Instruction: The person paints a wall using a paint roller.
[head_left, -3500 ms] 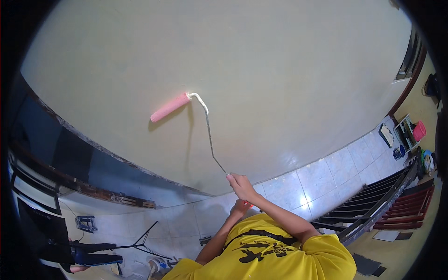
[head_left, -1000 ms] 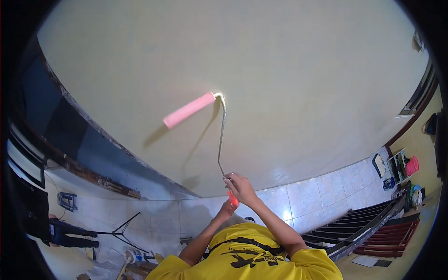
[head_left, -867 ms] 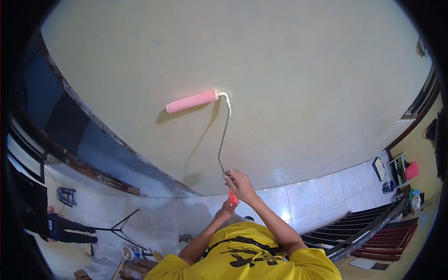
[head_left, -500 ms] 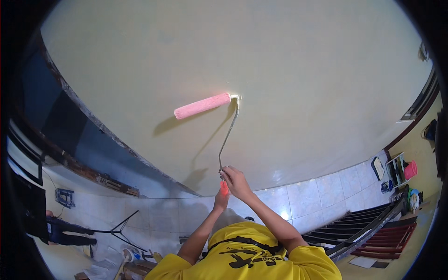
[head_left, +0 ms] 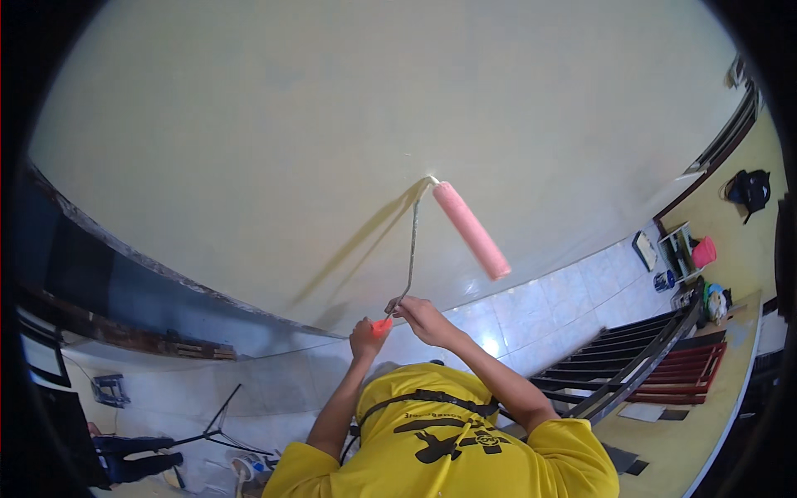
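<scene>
A paint roller with a fluffy pink sleeve (head_left: pixel 471 231) is held up in front of a pale wall (head_left: pixel 274 108). Its sleeve slants down to the right from the top of the bent metal rod (head_left: pixel 413 241). My left hand (head_left: pixel 364 340) is wrapped round the orange-red handle (head_left: pixel 382 327), part of which shows beside the fingers. Just above it, my right hand (head_left: pixel 425 320) pinches the rod near the handle. The roller's shadow falls on the wall to its left. Whether the sleeve touches the wall is hard to tell.
Black metal bars (head_left: pixel 610 357) and a red metal frame (head_left: pixel 677 373) lie at the lower right. Farther off are a pink bucket (head_left: pixel 704 251) and a shallow tray (head_left: pixel 644 251). A black tripod stand (head_left: pixel 216 433) is at lower left, near another person's legs (head_left: pixel 137 466).
The roller's sleeve has swung from pointing left to pointing down and right. My hands stay on the handle and rod, and the view has shifted.
</scene>
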`<move>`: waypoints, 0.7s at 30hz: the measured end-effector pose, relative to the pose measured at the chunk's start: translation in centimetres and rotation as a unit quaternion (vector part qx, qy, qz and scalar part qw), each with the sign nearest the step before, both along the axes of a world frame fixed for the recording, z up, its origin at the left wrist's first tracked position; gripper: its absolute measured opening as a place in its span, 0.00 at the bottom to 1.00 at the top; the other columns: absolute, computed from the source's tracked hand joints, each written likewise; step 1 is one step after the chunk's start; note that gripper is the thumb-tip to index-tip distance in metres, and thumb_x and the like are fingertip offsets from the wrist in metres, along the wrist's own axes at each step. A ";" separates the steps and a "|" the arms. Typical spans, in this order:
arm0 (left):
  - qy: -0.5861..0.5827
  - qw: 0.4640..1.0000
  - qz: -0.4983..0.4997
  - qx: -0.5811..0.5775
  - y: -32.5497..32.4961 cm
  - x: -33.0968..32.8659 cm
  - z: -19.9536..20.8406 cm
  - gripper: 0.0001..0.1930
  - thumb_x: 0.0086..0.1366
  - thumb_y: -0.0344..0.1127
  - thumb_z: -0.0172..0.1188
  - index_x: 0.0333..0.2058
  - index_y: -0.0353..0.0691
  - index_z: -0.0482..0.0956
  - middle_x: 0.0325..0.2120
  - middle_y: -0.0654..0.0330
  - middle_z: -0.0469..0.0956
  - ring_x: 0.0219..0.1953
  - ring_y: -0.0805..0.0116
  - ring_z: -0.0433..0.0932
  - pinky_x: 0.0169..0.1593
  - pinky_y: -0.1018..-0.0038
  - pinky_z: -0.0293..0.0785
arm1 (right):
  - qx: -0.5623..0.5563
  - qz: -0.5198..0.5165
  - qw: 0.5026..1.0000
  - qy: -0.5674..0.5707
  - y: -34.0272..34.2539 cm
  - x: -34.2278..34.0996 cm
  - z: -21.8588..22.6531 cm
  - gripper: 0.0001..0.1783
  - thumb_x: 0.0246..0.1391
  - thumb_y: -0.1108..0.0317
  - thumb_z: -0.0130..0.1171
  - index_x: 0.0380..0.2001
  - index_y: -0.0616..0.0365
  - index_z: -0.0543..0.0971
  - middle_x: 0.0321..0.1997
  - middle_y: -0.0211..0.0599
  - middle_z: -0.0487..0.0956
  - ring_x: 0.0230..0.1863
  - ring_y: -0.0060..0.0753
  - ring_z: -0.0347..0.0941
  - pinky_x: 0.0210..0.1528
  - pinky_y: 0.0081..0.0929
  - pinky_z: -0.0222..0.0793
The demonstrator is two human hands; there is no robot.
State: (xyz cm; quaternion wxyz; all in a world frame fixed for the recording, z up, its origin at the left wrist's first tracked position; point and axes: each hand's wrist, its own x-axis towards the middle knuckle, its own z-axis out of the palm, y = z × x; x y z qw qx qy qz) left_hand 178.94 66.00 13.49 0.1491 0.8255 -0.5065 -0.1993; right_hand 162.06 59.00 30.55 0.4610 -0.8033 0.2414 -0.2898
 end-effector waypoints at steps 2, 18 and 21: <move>0.000 1.000 -0.019 0.004 -0.2 0.7 -0.5 0.25 0.48 0.56 0.62 0.33 0.39 0.73 0.32 0.50 0.75 0.37 0.50 0.76 0.41 0.57 0.73 | 0.011 -0.006 1.000 0.000 -0.3 0.0 -0.4 0.10 0.59 0.77 0.41 0.40 0.68 0.70 0.37 0.52 0.75 0.40 0.50 0.74 0.43 0.35 0.72; 0.144 0.965 -0.207 -0.074 -1.7 0.6 -2.1 0.19 0.46 0.43 0.66 0.36 0.41 0.76 0.31 0.53 0.77 0.37 0.53 0.76 0.42 0.61 0.72 | 0.006 -0.106 0.994 -0.022 0.7 -0.6 0.4 0.07 0.57 0.77 0.47 0.37 0.68 0.72 0.33 0.47 0.75 0.33 0.38 0.77 0.36 0.28 0.73; 0.270 0.912 -0.290 -0.102 -1.6 -0.6 -1.9 0.16 0.49 0.38 0.63 0.38 0.42 0.77 0.34 0.53 0.78 0.40 0.53 0.76 0.44 0.64 0.72 | -0.042 -0.132 0.990 -0.022 1.0 -1.9 -1.0 0.06 0.57 0.77 0.48 0.37 0.67 0.73 0.33 0.47 0.75 0.33 0.39 0.76 0.36 0.27 0.73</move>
